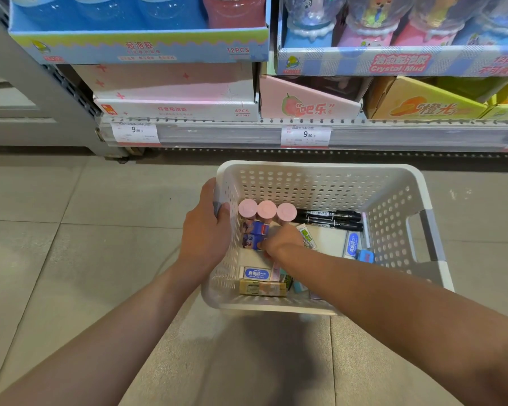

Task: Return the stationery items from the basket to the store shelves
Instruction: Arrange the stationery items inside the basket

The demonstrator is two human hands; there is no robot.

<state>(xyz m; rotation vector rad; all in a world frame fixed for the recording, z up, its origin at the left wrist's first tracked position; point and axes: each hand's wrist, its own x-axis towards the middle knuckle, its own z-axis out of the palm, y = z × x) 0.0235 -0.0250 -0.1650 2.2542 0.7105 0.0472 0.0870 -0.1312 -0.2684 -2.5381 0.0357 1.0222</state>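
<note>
1. Nearest, boxed erasers are seen lying at the close end of the white basket.
2. The basket's left rim is gripped by the left hand; the right hand is lowered inside, fingers curled down among small blue boxes (what is grasped, if anything, cannot be told).
3. Three pink caps and black markers are found beyond.
4. Farthest, the shelf is stocked with boxed goods.

Left hand clamped, right hand curled

Bright, even overhead light, soft shadow beneath the basket, wide-angle bending at edges, slight blur throughout.
</note>
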